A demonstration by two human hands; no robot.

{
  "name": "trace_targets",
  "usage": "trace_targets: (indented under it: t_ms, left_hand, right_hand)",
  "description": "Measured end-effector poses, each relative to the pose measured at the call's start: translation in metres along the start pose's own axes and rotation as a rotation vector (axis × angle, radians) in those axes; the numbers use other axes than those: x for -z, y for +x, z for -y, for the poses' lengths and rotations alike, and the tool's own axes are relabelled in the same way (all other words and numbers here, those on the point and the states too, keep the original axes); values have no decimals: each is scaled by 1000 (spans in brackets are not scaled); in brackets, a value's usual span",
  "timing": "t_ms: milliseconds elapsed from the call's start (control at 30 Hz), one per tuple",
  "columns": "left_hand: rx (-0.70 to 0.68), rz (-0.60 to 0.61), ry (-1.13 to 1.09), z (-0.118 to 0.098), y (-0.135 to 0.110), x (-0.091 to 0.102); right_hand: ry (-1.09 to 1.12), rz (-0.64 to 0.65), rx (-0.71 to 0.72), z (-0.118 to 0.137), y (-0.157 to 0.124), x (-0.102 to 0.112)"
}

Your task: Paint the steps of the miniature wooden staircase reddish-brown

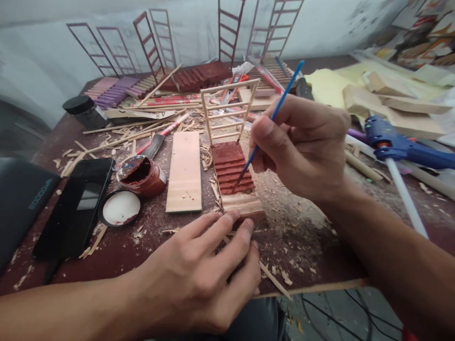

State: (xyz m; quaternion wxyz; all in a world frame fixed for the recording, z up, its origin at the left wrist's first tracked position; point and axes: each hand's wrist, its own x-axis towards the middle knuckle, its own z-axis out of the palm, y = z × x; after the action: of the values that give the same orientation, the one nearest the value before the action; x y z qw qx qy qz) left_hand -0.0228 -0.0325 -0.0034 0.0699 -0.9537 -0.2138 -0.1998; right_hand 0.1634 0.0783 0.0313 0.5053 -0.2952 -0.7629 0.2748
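My right hand (302,142) pinches a thin blue paintbrush (280,105), its tip touching the ridged base of a small wooden model (232,166). Reddish-brown paint covers the far ridges of this base, while the near end shows bare wood. A pale ladder-like frame (227,113) rises from its far end. My left hand (206,274) holds the model's near end with its fingertips; its thumb is hidden. Left of the model lies a flat pale wood strip (185,173). An open jar of reddish-brown paint (142,177) stands beyond its upturned lid (121,208).
A black phone (76,203) and a dark power bank (21,203) lie at left. A blue glue gun (401,142) rests at right. Sticks, shavings, a cutter (152,146) and a black-capped jar (85,111) litter the table. Several ladder-backed models (202,76) stand by the wall.
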Motion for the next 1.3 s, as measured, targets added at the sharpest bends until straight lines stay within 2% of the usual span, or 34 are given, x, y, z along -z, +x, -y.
trace_targets:
  t_ms: [233, 400, 533, 700, 900, 1033, 1300]
  left_hand:
    - [3, 12, -4, 0, 1, 0]
    - [-1, 13, 2, 0, 0, 0]
    - [1, 17, 1, 0, 1, -1]
    - [2, 13, -3, 1, 1, -2]
    - [0, 11, 0, 0, 0, 0]
    - [0, 12, 6, -1, 0, 0]
    - [-3, 8, 4, 0, 0, -1]
  right_hand:
    - [72, -23, 49, -2, -1, -2]
    - [-52, -17, 50, -1, -1, -1]
    - [-16, -40, 23, -1, -2, 1]
    - [-68, -14, 81, 0, -1, 2]
    - [-42, -54, 65, -1, 0, 1]
    - [-81, -24, 130, -1, 0, 1]
    - [-91, 2, 100, 2, 0, 2]
